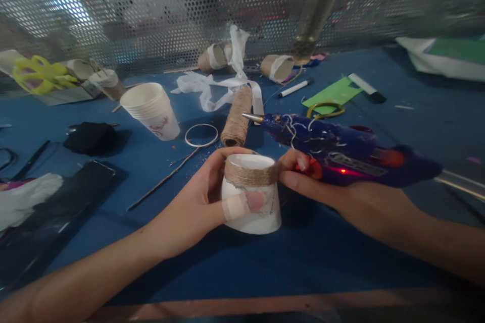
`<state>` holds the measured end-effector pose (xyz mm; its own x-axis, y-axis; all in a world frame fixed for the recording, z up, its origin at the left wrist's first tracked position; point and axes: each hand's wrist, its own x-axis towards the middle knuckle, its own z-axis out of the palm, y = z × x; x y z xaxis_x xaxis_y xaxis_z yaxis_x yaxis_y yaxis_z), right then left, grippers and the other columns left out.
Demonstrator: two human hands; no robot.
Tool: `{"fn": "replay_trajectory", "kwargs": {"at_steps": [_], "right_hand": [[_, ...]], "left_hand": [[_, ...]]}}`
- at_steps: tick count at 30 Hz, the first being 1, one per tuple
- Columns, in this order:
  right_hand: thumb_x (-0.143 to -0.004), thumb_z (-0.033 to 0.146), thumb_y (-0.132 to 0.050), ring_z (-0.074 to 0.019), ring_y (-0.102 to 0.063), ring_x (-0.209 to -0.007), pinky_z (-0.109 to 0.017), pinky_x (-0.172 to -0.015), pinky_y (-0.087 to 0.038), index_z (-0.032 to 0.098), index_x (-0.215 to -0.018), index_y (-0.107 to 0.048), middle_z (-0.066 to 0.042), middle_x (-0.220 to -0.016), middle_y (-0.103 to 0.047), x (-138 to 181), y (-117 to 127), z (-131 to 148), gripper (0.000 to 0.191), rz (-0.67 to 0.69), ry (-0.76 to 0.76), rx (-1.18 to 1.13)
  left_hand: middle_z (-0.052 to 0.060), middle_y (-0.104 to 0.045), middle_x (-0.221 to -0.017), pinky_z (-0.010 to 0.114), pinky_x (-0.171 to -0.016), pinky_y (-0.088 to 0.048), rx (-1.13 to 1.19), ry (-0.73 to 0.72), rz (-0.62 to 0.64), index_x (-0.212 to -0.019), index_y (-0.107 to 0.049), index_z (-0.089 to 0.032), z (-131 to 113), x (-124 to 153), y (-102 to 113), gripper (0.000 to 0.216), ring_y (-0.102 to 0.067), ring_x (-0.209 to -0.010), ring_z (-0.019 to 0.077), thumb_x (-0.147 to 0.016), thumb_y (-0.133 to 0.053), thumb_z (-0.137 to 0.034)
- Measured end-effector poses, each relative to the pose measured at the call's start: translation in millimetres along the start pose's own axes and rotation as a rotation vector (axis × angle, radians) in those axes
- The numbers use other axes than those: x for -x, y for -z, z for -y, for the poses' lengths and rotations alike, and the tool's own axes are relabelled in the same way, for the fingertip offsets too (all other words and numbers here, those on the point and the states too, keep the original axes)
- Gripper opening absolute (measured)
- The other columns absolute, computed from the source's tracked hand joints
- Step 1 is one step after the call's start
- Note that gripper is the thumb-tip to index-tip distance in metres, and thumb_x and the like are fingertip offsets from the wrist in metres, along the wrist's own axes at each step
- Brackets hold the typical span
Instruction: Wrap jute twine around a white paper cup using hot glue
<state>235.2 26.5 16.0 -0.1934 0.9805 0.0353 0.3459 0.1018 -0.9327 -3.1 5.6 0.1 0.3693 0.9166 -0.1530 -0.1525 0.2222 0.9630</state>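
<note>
A white paper cup (pixel 271 199) is held near the middle of the desk's (pixel 197 275) near edge, its narrower end uppermost; a band of brown twine (pixel 250 174) is wound around that end, the printed wall below being left uncovered. Just beyond, to the right, a dark-blue glue gun (pixel 322 141) is held sideways, metal nozzle turned leftward, red light lit, pale strings (pixel 293 130) stuck across its body.

Coloured white with ribbed tan twine (pixel 250 176) on the cup (pixel 253 224) in the left hand (pixel 208 196), blue with orange trigger (pixel 314 167) and red light (pixel 343 171) on the gun (pixel 328 142) in the right hand (pixel 328 193), green on the card (pixel 333 93) beyond it, and white with purplish script (pixel 159 125) on the stacked cups (pixel 149 109) beyond the left.
</note>
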Motion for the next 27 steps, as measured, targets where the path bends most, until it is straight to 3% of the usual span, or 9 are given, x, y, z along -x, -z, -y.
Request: {"fn": "replay_trajectory", "kwargs": {"at_steps": [4, 8, 11, 19, 27], "right_hand": [[-0.078, 0.061, -0.084, -0.0331, -0.084, -0.095, -0.049, -0.101, -0.071, 0.032, -0.075, -0.071, -0.002, -0.084, -0.08, -0.1, 0.7, -4.4, 0.033, 0.002, 0.002, 0.035], [-0.07, 0.085, -0.084, -0.0316, -0.083, -0.087, -0.052, -0.097, -0.072, 0.031, -0.073, -0.068, -0.003, -0.081, -0.078, 0.5, -1.7, -5.9, 0.057, -0.023, -0.012, 0.018], [-0.068, 0.094, -0.081, -0.0297, -0.081, -0.085, -0.051, -0.095, -0.073, 0.031, -0.072, -0.066, -0.003, -0.082, -0.077, 0.4, -2.6, -5.4, 0.065, -0.021, 0.02, 0.012], [-0.079, 0.075, -0.089, -0.025, -0.077, -0.085, -0.046, -0.089, -0.071, 0.031, -0.083, -0.068, 0.0, -0.09, -0.077, -0.3, -2.1, -13.0, 0.049, -0.037, 0.138, -0.025], [-0.076, 0.084, -0.084, -0.0266, -0.078, -0.087, -0.047, -0.088, -0.071, 0.033, -0.078, -0.065, 0.0, -0.089, -0.078, -0.4, -3.4, -10.2, 0.055, -0.038, 0.118, -0.011]], "left_hand": [[0.002, -0.078, -0.124, 0.028, -0.091, -0.063, 0.016, 0.002, 0.003, -0.125, -0.072, -0.028, -1.1, 1.1, -0.4, 0.045, -0.075, -0.114, 0.0232, -0.086, -0.094, -0.023], [0.001, -0.077, -0.123, 0.029, -0.091, -0.062, 0.004, 0.012, 0.01, -0.126, -0.072, -0.029, -1.5, 1.8, -1.2, 0.044, -0.074, -0.113, 0.023, -0.087, -0.094, -0.025], [0.001, -0.077, -0.124, 0.03, -0.092, -0.062, -0.003, 0.002, 0.029, -0.127, -0.072, -0.03, -1.5, 1.1, -1.5, 0.044, -0.073, -0.115, 0.0238, -0.088, -0.093, -0.026], [0.003, -0.077, -0.125, 0.034, -0.095, -0.062, -0.014, 0.008, 0.041, -0.129, -0.071, -0.03, -2.1, 1.8, 0.5, 0.046, -0.074, -0.116, 0.0269, -0.088, -0.092, -0.027], [0.004, -0.078, -0.127, 0.037, -0.098, -0.062, -0.017, 0.029, 0.042, -0.134, -0.07, -0.031, -1.1, 1.5, 0.2, 0.047, -0.073, -0.121, 0.0289, -0.092, -0.089, -0.03]]}}
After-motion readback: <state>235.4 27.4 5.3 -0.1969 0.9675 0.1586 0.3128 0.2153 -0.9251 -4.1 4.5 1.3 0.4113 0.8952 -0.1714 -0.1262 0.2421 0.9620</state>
